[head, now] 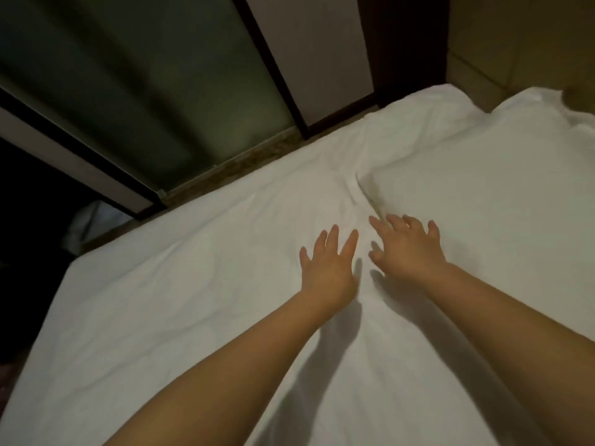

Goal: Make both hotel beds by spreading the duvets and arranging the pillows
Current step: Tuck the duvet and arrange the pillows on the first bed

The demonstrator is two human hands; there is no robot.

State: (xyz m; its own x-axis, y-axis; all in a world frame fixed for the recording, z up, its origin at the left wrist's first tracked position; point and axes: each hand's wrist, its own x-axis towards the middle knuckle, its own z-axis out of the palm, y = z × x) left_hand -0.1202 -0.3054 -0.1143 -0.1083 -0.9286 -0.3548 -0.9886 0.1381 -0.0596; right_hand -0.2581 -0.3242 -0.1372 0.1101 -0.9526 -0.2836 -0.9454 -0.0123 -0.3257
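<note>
Wrinkles run across the white fabric duvet (193,317), which lies spread flat over the bed from the near edge to its far side. Both bare arms reach out over its middle. The left hand (326,265) has its grip spread, fingers straight and fanned, holding nothing. The right hand (407,249), just beside it, also has an open grip, fingertips at the crease by the plump white pillow (483,194). Whether the palms press the duvet cannot be told. Beyond the bed stands a dark green glass panel (145,91).
</note>
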